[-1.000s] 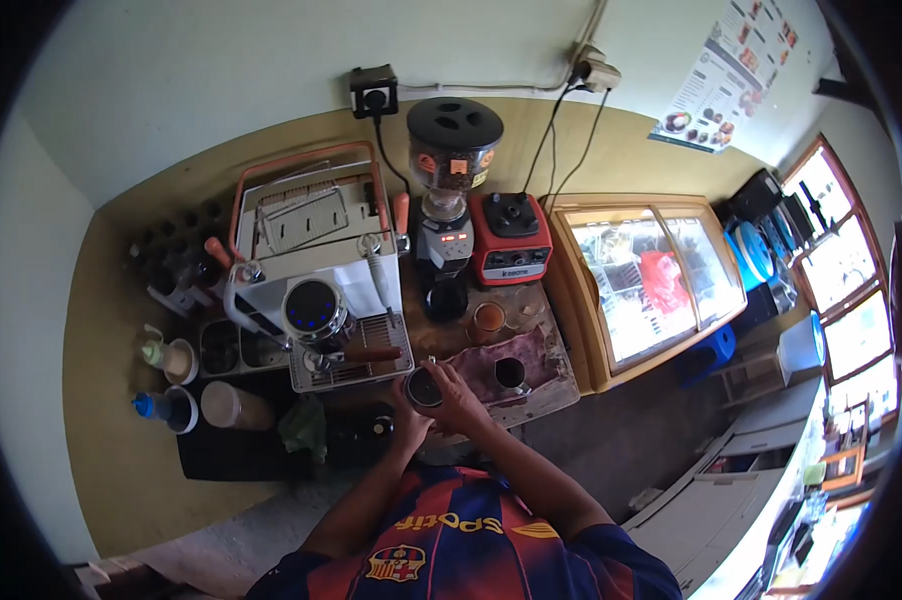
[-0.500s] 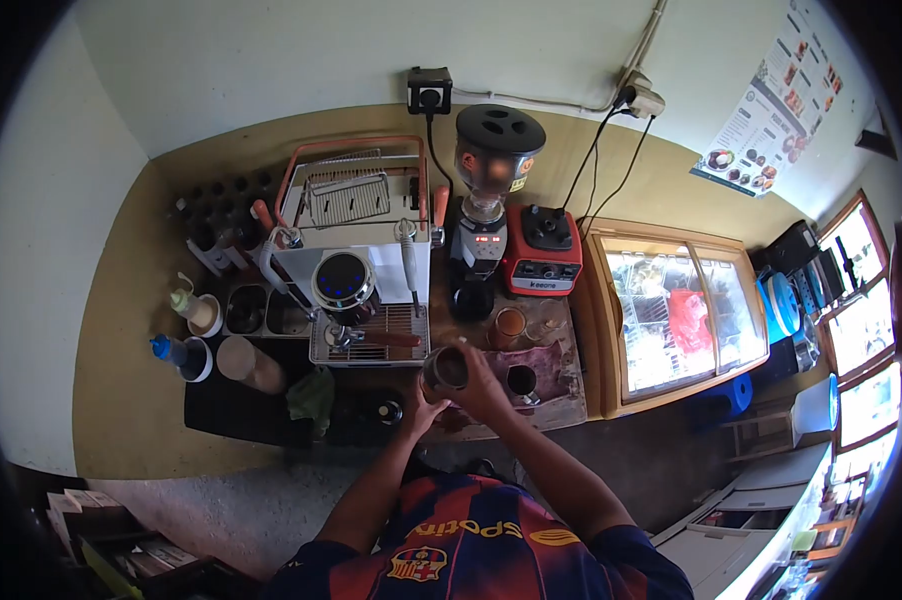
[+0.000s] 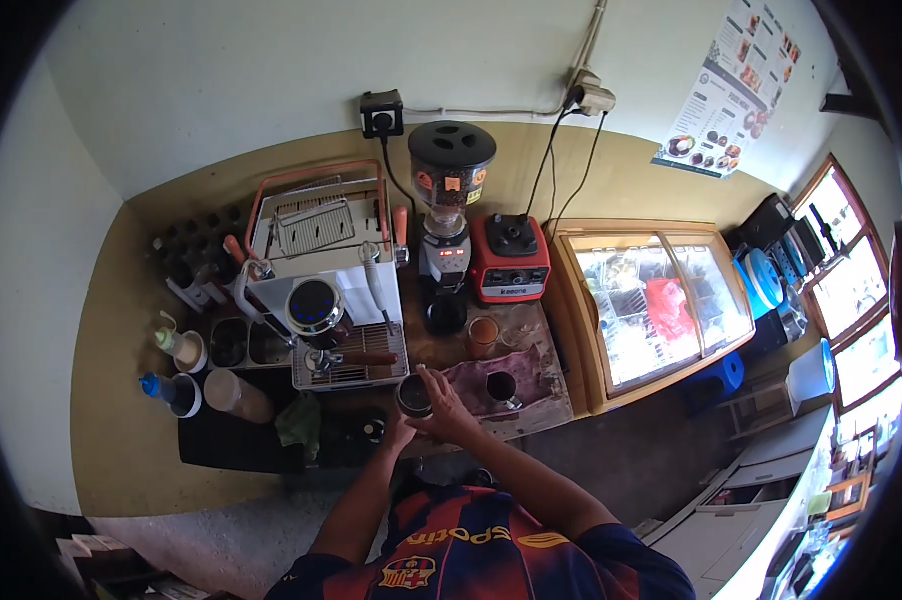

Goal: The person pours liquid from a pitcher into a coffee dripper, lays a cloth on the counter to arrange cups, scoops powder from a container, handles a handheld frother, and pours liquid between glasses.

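Observation:
Both hands are around a small round cup (image 3: 414, 397) with a dark inside, held in front of my body at the counter's front edge. My left hand (image 3: 399, 430) grips it from below and the left, its fingers partly hidden. My right hand (image 3: 447, 408) wraps round its right side, fingers closed. Right of the hands, a dark metal cup (image 3: 501, 387) with a handle stands on a purplish cloth (image 3: 543, 372). Behind it is a glass (image 3: 483, 335) of reddish-brown liquid. A portafilter (image 3: 369, 359) sits at the espresso machine (image 3: 381, 290), beyond the hands.
A coffee grinder (image 3: 445, 255) and a red blender base (image 3: 511, 262) stand at the back. To the right is a wooden display case (image 3: 583, 350). On the left are a tall container (image 3: 239, 395), pump bottles (image 3: 178, 345) and a green cloth (image 3: 299, 425).
The view has turned, so the counter things appear further left and lower. Both hands still hold the cup, which is slightly nearer my body and shows a darker top.

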The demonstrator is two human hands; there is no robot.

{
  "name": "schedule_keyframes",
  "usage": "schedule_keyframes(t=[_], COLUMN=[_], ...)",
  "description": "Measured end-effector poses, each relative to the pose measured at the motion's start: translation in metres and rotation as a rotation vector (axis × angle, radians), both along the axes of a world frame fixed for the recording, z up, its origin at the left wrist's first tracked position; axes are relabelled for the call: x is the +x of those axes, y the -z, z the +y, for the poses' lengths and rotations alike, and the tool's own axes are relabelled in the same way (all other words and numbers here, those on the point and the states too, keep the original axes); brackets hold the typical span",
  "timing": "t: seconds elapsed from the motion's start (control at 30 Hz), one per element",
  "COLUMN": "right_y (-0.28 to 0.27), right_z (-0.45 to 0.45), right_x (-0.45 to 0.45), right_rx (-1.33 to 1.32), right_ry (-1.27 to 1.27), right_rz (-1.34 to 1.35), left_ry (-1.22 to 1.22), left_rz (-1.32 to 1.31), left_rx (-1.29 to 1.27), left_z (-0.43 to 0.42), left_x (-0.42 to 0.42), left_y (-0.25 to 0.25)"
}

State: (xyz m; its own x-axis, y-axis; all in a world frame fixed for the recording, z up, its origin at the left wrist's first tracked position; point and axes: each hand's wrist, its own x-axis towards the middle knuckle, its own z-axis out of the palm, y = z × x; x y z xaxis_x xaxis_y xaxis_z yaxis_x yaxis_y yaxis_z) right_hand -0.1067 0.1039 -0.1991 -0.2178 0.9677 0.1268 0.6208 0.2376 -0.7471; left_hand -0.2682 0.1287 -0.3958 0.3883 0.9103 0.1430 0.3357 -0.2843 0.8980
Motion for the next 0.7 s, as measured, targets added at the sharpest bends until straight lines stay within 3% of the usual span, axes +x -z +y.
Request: schedule_keyframes(t=[0.1,0.17,0.27,0.6,0.7], right_y=[-0.005,0.001,0.014,0.004,-0.005], right_z=[-0.001,0.0,0.003,-0.001,-0.006], right_x=[-0.003,-0.004,-0.004,-0.005,-0.007], right_rx=[-0.011,-0.04,-0.082,-0.106,-0.089], right_ry=[0.027,0.033,0.025,0.077,0.175], right_rz=[-0.039,-0.019,0.027,-0.013,0.041], left_ry=[0.032,0.012,-0.011,0.053,-0.027], left_rz=[0.304,0.252,-0.025,-0.278,-0.551], left_rx=[0.131,0.109,-0.039,-0.144,-0.341], left_z=[0.0,-0.003,-0.006,0.007,0.007], left_x=[0.004,0.004,0.001,0.0,0.006], left_y=[-0.011,-0.016,-0.04,0.004,0.0])
